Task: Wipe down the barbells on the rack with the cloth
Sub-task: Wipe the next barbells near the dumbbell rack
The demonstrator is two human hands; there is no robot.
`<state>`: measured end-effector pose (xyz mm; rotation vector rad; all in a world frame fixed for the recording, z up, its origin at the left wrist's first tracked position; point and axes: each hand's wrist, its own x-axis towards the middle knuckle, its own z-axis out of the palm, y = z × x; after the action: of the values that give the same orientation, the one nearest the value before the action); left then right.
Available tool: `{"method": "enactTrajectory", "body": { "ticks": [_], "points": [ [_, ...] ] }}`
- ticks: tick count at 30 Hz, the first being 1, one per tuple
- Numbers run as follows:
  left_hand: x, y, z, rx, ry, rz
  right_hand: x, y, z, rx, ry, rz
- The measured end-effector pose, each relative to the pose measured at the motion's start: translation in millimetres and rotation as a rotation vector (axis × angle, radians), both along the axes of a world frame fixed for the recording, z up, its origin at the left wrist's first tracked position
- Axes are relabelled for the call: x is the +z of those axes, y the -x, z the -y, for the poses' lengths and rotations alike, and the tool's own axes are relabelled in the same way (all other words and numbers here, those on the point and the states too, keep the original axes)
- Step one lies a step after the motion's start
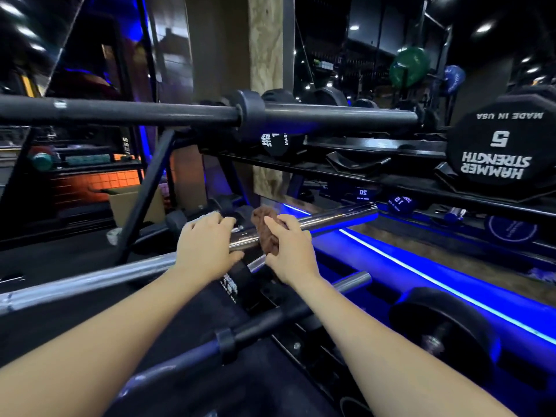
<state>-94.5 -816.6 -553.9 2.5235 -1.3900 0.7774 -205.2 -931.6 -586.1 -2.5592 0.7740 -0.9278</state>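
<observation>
The right hand (288, 245) has its fingers curled round a bunched brown cloth (266, 228), pressing it against the chrome barbell (337, 216) on a middle tier of the rack (144, 188). Just beside it the left hand (207, 242) lies over the same bar with fingers curled on top, steadying it. This looks like mid-wipe on that sleeve; the next move, I'd judge, calls for sliding the cloth out along the shiny end towards the blue strip light (436, 281) while the left hand keeps the bar from rolling. Counting: one cloth, two hands, and four bars I can make out: the black top barbell (150, 111), the chrome one being wiped, a long silver bar (90, 281) below, and a dark lower bar (270, 322).
</observation>
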Motion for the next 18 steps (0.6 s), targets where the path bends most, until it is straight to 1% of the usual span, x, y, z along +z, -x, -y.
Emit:
{"method": "enactTrajectory", "body": {
  "ticks": [2, 4, 8, 14, 18],
  "points": [
    [-1, -6, -12, 0.02, 0.016, -0.075, 4, -2, -10, 0.018, 0.002, -0.031],
    [-4, -8, -20, 0.015, 0.008, -0.109, 8, -5, -21, 0.04, 0.006, -0.055],
    [-12, -7, -25, -0.014, 0.01, -0.117, 11, -13, -46, 0.11, 0.016, -0.101],
    [-2, -14, -19, -0.008, 0.017, -0.142, 14, -10, -48, 0.116, 0.014, -0.142],
    [17, -23, -17, -0.02, -0.038, -0.298, 13, -11, -54, 0.058, 0.093, -0.156]
  ]
}}
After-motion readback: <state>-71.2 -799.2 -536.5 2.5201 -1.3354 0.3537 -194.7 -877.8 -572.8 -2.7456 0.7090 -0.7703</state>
